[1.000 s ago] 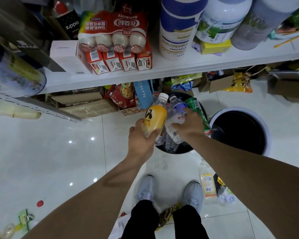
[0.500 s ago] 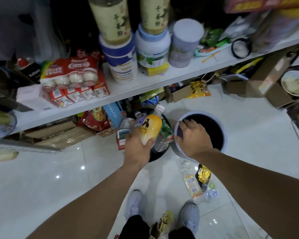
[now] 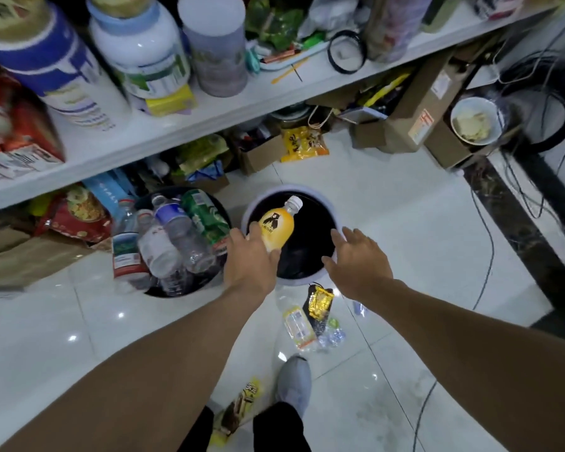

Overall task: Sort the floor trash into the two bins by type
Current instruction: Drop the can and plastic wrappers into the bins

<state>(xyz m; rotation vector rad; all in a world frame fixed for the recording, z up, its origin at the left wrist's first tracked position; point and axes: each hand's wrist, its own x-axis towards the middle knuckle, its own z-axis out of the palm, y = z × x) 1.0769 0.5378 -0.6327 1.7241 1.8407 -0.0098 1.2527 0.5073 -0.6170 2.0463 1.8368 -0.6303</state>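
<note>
While I stand over the two bins, my left hand [image 3: 248,265] grips the yellow bottle [image 3: 276,228] by its lower half, thumb and fingers curled round it. The bottle is tilted, white cap pointing away from me, and sits above the black mouth of the white-rimmed bin [image 3: 320,194]; contact with the bin cannot be confirmed.

My right hand [image 3: 361,259] holds nothing: fingers straight and spread, palm down, over the near right rim of that same bin. The two hands are apart, with the bin opening between them.

Just left stands the dark bin [image 3: 183,291], loaded with clear bottles [image 3: 163,246] and a green can [image 3: 203,216].

On the floor [image 3: 421,256], near the front of the white-rimmed bin, lie a labelled clear bottle [image 3: 297,324] and a gold wrapper [image 3: 320,300], touching. A yellow wrapper [image 3: 242,406] lies beside my grey shoe [image 3: 294,380].
</note>
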